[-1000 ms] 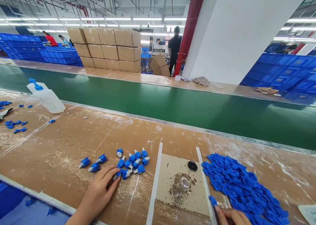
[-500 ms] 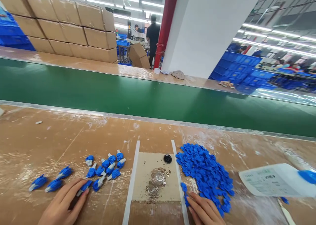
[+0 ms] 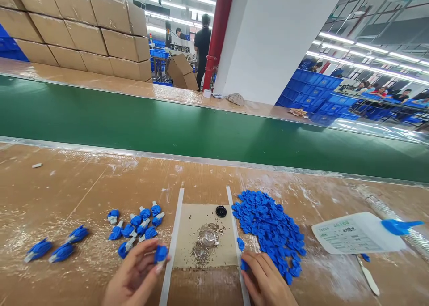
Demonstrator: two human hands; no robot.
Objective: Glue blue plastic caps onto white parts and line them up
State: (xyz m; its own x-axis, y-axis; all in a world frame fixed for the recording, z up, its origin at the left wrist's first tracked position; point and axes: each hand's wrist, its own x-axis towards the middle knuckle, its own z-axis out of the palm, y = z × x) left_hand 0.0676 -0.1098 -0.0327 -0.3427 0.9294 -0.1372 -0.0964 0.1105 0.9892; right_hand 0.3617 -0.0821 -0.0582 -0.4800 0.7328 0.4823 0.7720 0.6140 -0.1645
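Observation:
My left hand (image 3: 132, 274) is raised over the table left of the taped area, its thumb and fingers pinching a blue part (image 3: 161, 253) with a pale tip. Beside it lies a group of similar blue parts with whitish ends (image 3: 136, 220), and farther left are a few longer ones (image 3: 63, 252). My right hand (image 3: 266, 274) rests by the right tape strip (image 3: 241, 270), fingertips closed on a small blue piece (image 3: 244, 265) they partly cover. Another small blue piece (image 3: 240, 243) lies just beyond. A big heap of small blue pieces (image 3: 268, 221) spreads beyond this hand.
Between tape strips sits a beige sheet (image 3: 187, 234) with a clear round piece (image 3: 208, 239), dark specks and a black disc (image 3: 221, 211). A white bottle with blue nozzle (image 3: 362, 234) lies at right, near a pale flat stick (image 3: 370, 281). Beyond runs a green conveyor belt (image 3: 187, 125).
My left hand has lifted a blue part from the group and carried it right, toward the tape. My right hand stays by the small blue pieces. The view has shifted slightly.

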